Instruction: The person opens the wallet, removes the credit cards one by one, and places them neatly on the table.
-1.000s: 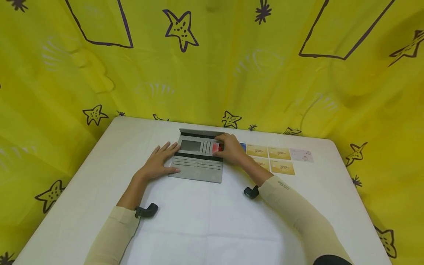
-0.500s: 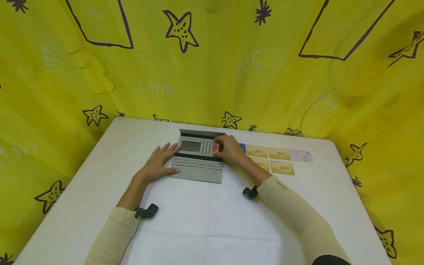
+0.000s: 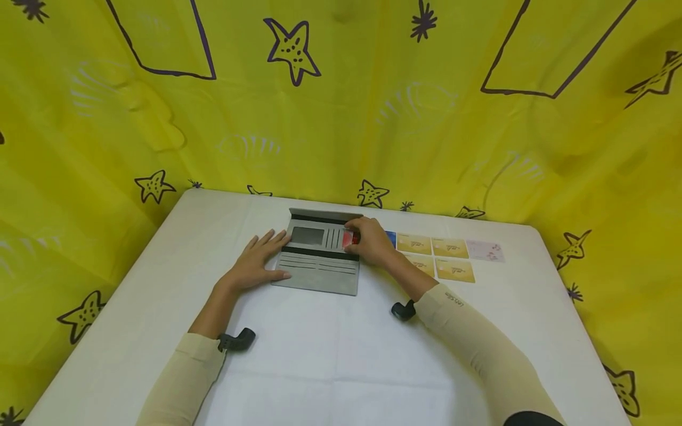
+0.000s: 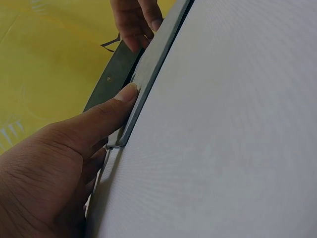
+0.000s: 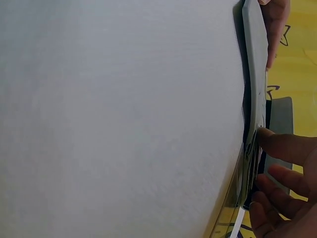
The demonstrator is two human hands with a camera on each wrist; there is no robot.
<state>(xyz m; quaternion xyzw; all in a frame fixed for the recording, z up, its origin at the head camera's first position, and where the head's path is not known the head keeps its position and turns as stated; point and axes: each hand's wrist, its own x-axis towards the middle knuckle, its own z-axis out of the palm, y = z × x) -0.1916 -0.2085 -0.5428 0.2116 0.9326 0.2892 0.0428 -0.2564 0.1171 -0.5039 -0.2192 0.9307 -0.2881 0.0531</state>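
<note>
A grey wallet lies unfolded on the white table, with card slots, a dark window pocket and a raised flap along its far side. My left hand, fingers spread, rests on the wallet's left edge; in the left wrist view its thumb lies over the near edge. At the wallet's right side, my right hand pinches a red card, which sits at the slots of the upper panel. My right fingers partly hide the card. The right wrist view shows the right thumb against the wallet's edge.
Right of the wallet lie several gold cards in two rows, a pale patterned card and a blue card partly behind the right hand. The white table ends at a yellow curtain printed with stars.
</note>
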